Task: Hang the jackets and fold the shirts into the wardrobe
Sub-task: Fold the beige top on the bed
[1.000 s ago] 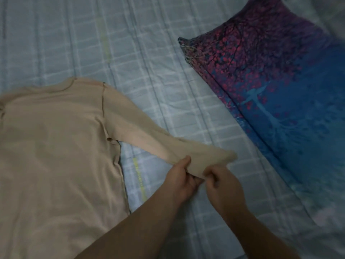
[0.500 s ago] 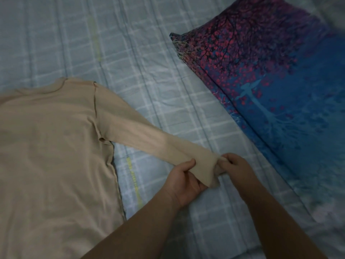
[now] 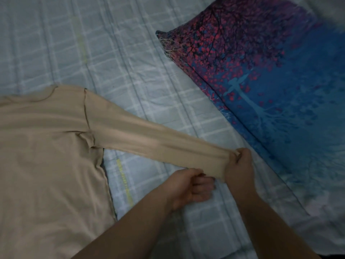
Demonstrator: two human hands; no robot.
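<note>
A beige long-sleeved shirt (image 3: 46, 156) lies flat on the bed at the left, its body running off the lower left edge. One sleeve (image 3: 149, 141) is stretched out to the right, lifted slightly off the sheet. My right hand (image 3: 239, 165) grips the cuff end of that sleeve and holds it taut. My left hand (image 3: 190, 186) sits just below the sleeve's lower edge, its fingers curled, with no cloth visible in them.
The bed carries a pale blue-grey checked sheet (image 3: 121, 62). A large pillow (image 3: 270, 90) with a red-and-blue tree print lies at the right, close beyond the cuff. A light cloth shows at the far top right corner.
My right hand has pulled the cuff out to the right, straightening the sleeve. My left hand has come off the sleeve and dropped just below it.
</note>
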